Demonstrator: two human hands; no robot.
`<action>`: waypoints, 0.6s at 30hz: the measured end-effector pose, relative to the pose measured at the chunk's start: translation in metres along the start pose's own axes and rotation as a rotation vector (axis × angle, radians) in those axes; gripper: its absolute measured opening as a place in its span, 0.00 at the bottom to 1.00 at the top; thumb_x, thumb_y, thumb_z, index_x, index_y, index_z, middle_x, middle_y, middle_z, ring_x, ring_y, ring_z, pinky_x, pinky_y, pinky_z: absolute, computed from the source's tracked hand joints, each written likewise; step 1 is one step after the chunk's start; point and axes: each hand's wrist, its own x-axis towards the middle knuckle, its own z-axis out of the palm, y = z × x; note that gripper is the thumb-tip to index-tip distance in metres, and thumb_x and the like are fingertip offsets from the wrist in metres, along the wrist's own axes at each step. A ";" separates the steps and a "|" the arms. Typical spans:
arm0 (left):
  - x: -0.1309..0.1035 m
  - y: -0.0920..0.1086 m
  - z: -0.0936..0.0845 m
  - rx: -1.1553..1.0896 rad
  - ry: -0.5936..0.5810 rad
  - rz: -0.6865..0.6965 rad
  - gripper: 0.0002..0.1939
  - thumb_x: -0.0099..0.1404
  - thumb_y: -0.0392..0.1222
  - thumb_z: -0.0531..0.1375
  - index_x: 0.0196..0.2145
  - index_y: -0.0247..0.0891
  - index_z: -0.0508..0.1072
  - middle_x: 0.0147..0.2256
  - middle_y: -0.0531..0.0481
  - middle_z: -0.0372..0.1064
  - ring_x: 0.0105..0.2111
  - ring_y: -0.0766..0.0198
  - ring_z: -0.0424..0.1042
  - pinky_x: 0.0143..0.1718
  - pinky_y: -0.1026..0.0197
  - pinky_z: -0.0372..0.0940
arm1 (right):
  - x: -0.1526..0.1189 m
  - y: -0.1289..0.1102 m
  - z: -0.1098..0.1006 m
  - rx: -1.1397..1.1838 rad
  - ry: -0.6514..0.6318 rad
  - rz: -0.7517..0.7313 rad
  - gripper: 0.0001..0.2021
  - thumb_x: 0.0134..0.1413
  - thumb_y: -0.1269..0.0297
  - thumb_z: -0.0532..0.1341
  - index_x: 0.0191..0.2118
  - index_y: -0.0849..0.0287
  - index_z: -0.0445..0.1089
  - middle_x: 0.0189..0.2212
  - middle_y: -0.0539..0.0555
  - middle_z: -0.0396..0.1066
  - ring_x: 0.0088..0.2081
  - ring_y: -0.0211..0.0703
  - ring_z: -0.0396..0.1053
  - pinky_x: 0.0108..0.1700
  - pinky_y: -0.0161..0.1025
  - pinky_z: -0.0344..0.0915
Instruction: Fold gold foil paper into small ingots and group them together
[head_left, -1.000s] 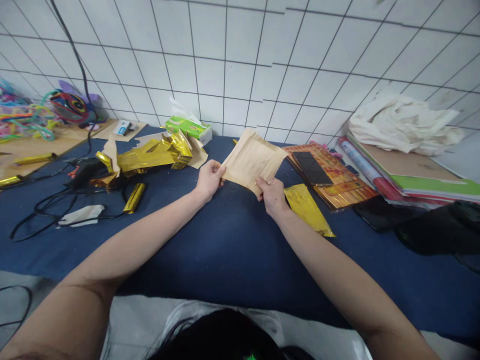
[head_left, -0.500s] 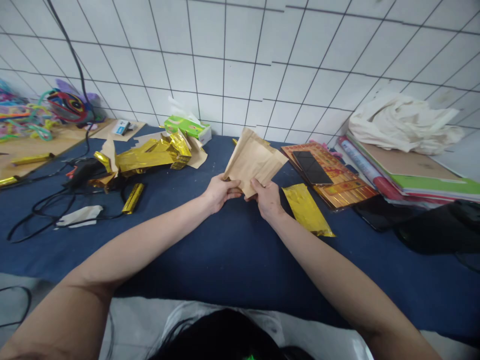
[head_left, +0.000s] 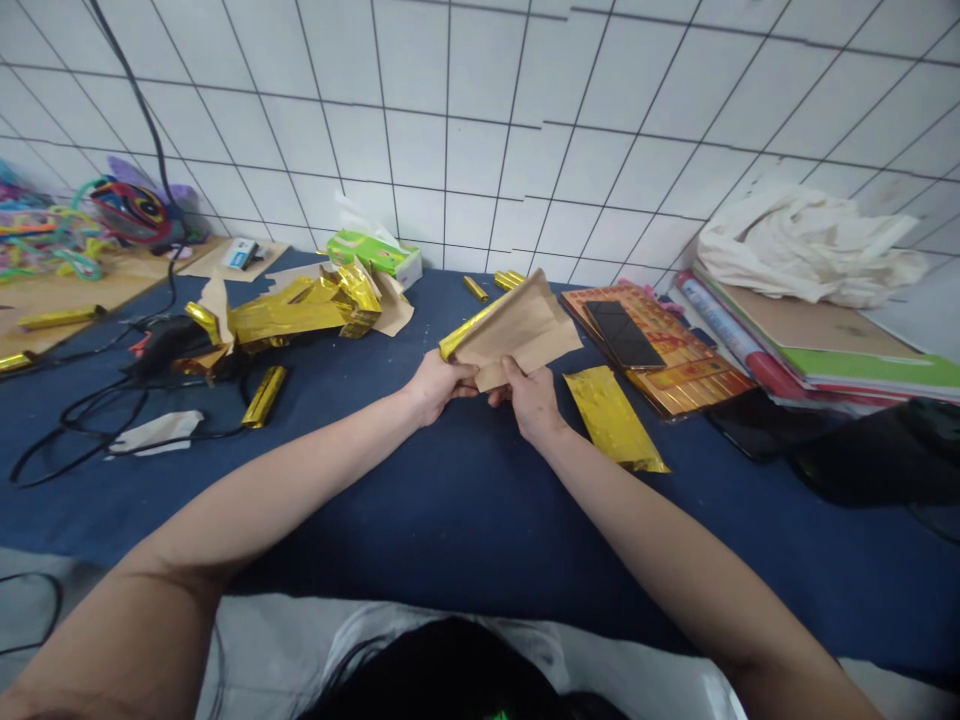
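Note:
A sheet of brown paper (head_left: 529, 325) with a gold face is held up over the blue cloth, its left edge curled over so that a gold strip shows. My left hand (head_left: 442, 388) pinches the sheet's lower left corner. On the lower edge, my right hand (head_left: 531, 395) grips it with the thumb on top. Just right of my right hand lies a flat gold packet (head_left: 615, 418). Behind the sheet are small gold rolls (head_left: 475, 289) near the wall.
Crumpled gold paper (head_left: 292, 312), a gold roll (head_left: 265, 396) and black cables (head_left: 71, 430) lie left. A green tissue pack (head_left: 375, 255) stands behind. At right are a phone (head_left: 624, 334) on orange sheets (head_left: 694, 375) and stacked folders (head_left: 870, 365) under white cloth (head_left: 810, 245).
The sheet's left edge has turned over, showing a gold strip, and its right side spreads slightly further right. The gold rolls behind are more exposed. Both hands have barely moved.

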 end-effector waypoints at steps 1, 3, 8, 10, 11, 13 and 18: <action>0.000 0.000 0.001 0.004 -0.005 -0.005 0.08 0.50 0.24 0.57 0.30 0.30 0.66 0.23 0.50 0.68 0.18 0.70 0.67 0.20 0.67 0.64 | 0.000 0.001 -0.001 -0.041 0.019 -0.012 0.13 0.49 0.61 0.57 0.20 0.63 0.64 0.08 0.46 0.61 0.09 0.31 0.56 0.12 0.29 0.53; 0.000 0.000 0.001 0.010 0.000 -0.006 0.09 0.50 0.23 0.54 0.30 0.31 0.66 0.22 0.51 0.67 0.18 0.70 0.67 0.20 0.67 0.63 | 0.000 0.003 -0.003 -0.087 0.024 -0.022 0.17 0.49 0.61 0.57 0.14 0.62 0.62 0.06 0.45 0.58 0.08 0.28 0.51 0.11 0.28 0.46; 0.004 0.004 -0.002 0.077 0.061 -0.001 0.06 0.54 0.26 0.53 0.25 0.34 0.61 0.17 0.56 0.61 0.14 0.73 0.62 0.16 0.70 0.57 | 0.002 0.005 -0.005 -0.080 -0.004 -0.023 0.20 0.50 0.56 0.56 0.13 0.60 0.59 0.05 0.45 0.56 0.07 0.27 0.49 0.11 0.28 0.43; 0.006 0.005 -0.005 0.138 0.088 0.011 0.07 0.56 0.28 0.53 0.23 0.35 0.59 0.15 0.58 0.58 0.12 0.74 0.58 0.14 0.71 0.53 | 0.003 0.005 -0.005 -0.026 -0.013 -0.015 0.19 0.50 0.55 0.55 0.15 0.60 0.60 0.06 0.45 0.57 0.07 0.28 0.50 0.11 0.29 0.44; 0.008 0.006 -0.007 0.176 0.100 0.023 0.08 0.57 0.28 0.52 0.23 0.36 0.59 0.14 0.58 0.56 0.11 0.74 0.57 0.13 0.71 0.51 | 0.004 0.004 -0.005 0.001 -0.013 -0.007 0.18 0.50 0.54 0.55 0.16 0.60 0.60 0.07 0.45 0.59 0.08 0.28 0.50 0.10 0.29 0.45; 0.010 0.008 -0.012 0.272 0.113 0.046 0.08 0.58 0.27 0.51 0.23 0.36 0.59 0.13 0.60 0.54 0.10 0.75 0.54 0.12 0.72 0.47 | 0.009 0.002 -0.008 0.020 0.026 0.012 0.16 0.49 0.55 0.55 0.18 0.59 0.60 0.08 0.45 0.60 0.08 0.29 0.52 0.10 0.29 0.47; 0.017 0.020 -0.027 0.592 0.037 0.010 0.11 0.54 0.27 0.54 0.18 0.35 0.60 0.07 0.59 0.52 0.08 0.74 0.52 0.11 0.70 0.44 | 0.027 -0.007 -0.026 -0.074 0.241 -0.010 0.09 0.46 0.58 0.57 0.25 0.59 0.62 0.12 0.43 0.60 0.10 0.31 0.55 0.10 0.30 0.51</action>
